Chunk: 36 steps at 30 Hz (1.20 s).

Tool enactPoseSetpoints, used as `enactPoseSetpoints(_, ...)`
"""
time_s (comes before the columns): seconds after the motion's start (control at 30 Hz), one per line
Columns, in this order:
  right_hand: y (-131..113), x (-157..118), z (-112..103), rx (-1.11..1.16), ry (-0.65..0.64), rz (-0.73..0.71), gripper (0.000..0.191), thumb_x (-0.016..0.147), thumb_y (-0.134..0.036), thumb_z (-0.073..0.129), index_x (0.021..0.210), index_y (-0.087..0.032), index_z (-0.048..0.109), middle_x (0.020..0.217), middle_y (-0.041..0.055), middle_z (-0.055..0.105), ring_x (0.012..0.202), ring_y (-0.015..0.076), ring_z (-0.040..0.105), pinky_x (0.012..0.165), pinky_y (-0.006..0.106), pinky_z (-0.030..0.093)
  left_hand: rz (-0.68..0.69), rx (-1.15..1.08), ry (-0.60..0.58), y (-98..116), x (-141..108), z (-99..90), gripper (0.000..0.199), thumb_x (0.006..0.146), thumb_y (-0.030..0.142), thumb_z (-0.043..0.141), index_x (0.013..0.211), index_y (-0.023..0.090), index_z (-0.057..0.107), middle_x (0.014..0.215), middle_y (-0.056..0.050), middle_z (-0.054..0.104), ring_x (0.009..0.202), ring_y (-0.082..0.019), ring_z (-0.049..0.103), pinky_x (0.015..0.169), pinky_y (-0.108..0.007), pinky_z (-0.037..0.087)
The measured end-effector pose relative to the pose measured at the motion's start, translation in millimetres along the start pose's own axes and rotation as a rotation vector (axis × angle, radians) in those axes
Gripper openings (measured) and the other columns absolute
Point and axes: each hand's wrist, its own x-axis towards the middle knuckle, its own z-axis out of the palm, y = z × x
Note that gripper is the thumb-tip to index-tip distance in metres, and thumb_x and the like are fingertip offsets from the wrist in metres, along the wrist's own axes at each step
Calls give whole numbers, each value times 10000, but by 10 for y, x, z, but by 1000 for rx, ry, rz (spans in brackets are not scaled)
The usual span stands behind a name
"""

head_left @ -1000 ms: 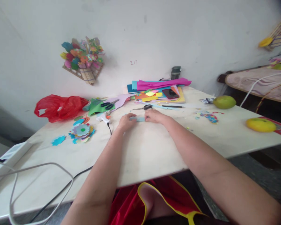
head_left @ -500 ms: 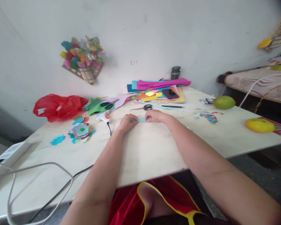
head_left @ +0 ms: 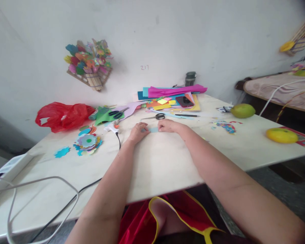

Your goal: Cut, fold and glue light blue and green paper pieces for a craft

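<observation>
A short light-blue paper strip (head_left: 154,129) lies on the table between my two hands. My left hand (head_left: 139,132) is closed on the strip's left end, fingers bent and thumb toward the paper. At the other end, my right hand (head_left: 167,126) pinches the strip with curled fingers. Just beyond them lie black-handled scissors (head_left: 160,116) and a black pen (head_left: 186,115). A white glue gun (head_left: 112,127) rests left of my left hand, its black cord trailing toward me.
Stacked paper flowers (head_left: 88,140) and a red plastic bag (head_left: 63,117) are at left. Coloured sheets with a phone (head_left: 184,101) lie at the back. A green mango (head_left: 242,110), a yellow fruit (head_left: 282,135) and paper scraps (head_left: 226,127) sit at right. White cable (head_left: 73,188) loops front left.
</observation>
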Motion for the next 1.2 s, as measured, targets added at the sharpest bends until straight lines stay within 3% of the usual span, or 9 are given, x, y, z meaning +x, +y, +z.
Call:
enactPoseSetpoints(0.27, 28, 8, 8, 18, 2, 15, 170, 757, -231, 562, 872, -144, 651, 889, 48, 654, 745, 125, 569, 639, 180, 388, -56, -16, 11, 7, 7, 14, 59, 702, 244, 576, 685, 210, 620, 1200, -9, 537, 1082, -164, 501, 962, -318, 380)
enactPoseSetpoints(0.57, 71, 16, 42, 77, 53, 69, 169, 754, -285, 593, 814, -135, 641, 984, 70, 596, 749, 114, 546, 632, 179, 397, -81, 114, 3, 38, 23, 32, 96, 716, 260, 554, 681, 197, 617, 1241, -35, 508, 1113, -189, 470, 984, -305, 351)
enactPoseSetpoints(0.73, 71, 26, 47, 120, 53, 127, 162, 738, -274, 612, 805, -129, 642, 940, 60, 607, 727, 109, 542, 614, 175, 394, -119, 172, 7, 68, 44, 51, 91, 711, 257, 554, 685, 196, 617, 1225, -40, 520, 1110, -199, 466, 981, -304, 347)
enactPoseSetpoints(0.93, 75, 27, 41, 140, 60, 131, 140, 731, -253, 620, 799, -134, 648, 839, 42, 633, 708, 112, 547, 636, 181, 399, -146, 214, 23, 107, 34, 48, 170, 710, 235, 551, 870, 224, 609, 1167, -18, 562, 1047, -208, 482, 915, -327, 386)
enactPoseSetpoints(1.03, 91, 37, 48, 134, 61, 106, 140, 735, -254, 616, 801, -135, 650, 836, 40, 634, 710, 113, 549, 638, 181, 400, -40, 311, 42, 183, 4, 19, 224, 716, 185, 540, 917, 258, 605, 1180, 2, 548, 1073, -218, 443, 898, -359, 371)
enactPoseSetpoints(1.2, 111, 61, 61, 95, 52, 75, 150, 749, -270, 604, 797, -136, 652, 922, 51, 619, 738, 113, 546, 634, 172, 397, 274, 547, -7, 364, -34, -19, 271, 795, 136, 447, 924, 275, 641, 1197, -23, 512, 1101, -227, 392, 881, -389, 327)
